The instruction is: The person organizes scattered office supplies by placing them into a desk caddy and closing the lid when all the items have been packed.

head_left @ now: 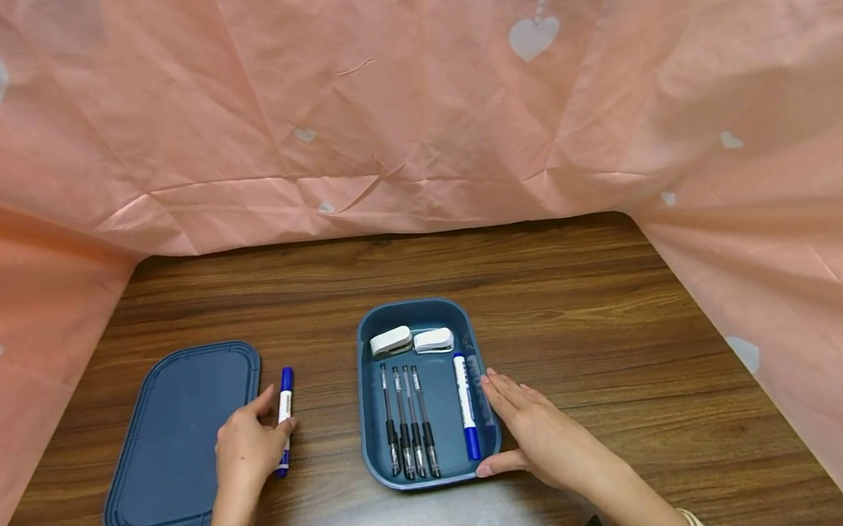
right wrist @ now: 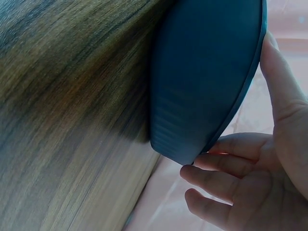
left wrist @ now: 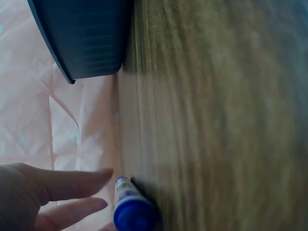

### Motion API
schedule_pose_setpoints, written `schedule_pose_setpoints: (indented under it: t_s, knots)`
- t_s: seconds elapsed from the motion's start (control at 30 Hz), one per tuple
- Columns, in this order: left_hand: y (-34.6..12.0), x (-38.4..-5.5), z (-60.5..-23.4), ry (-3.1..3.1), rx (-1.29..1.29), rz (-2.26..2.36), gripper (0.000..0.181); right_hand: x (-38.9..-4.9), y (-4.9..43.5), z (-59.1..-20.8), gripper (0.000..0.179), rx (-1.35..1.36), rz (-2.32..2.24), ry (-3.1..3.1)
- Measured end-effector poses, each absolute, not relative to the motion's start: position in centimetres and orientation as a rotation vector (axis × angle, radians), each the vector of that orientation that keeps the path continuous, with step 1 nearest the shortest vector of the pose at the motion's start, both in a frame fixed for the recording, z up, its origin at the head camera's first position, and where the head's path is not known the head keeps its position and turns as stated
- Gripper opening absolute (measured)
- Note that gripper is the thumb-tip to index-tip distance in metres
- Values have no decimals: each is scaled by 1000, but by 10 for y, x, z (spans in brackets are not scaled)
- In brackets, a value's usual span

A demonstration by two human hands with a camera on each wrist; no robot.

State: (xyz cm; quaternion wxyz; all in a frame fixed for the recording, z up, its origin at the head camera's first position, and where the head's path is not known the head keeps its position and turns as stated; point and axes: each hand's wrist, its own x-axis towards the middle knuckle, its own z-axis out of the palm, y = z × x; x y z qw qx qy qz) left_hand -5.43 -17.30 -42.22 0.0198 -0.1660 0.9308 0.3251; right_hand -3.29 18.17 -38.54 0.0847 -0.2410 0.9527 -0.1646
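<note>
In the head view a blue-and-white marker (head_left: 286,403) lies on the table, and my left hand (head_left: 245,445) is right at it, thumb and fingers spread. In the left wrist view the marker (left wrist: 127,197) shows end-on beside the extended thumb, with a small gap. My right hand (head_left: 545,436) rests against the right side of a blue tray (head_left: 368,401), thumb at the near corner. The right wrist view has its fairly straight fingers (right wrist: 211,180) touching the tray's outer wall (right wrist: 202,77). Inside the tray are another marker (head_left: 466,405), several black pens (head_left: 409,423) and two white staplers (head_left: 391,341).
A flat blue lid (head_left: 181,434) lies left of the marker, close to my left hand. Pink cloth with hearts (head_left: 376,91) hangs around the back and sides of the wooden table (head_left: 559,284).
</note>
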Motion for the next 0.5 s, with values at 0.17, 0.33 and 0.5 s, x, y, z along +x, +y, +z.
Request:
schedule_pose_setpoints:
  t_s: [0.17, 0.33, 0.5]
  knots:
    - [-171, -55, -426, 2894, -508, 1019, 61, -32, 182, -385, 98, -718, -497, 2842]
    - [-171, -56, -427, 2916, -465, 1003, 56, -32, 182, -386, 98, -729, -498, 2844]
    - [-172, -57, -426, 2940, -422, 981, 54, -32, 182, -386, 98, -714, -493, 2839]
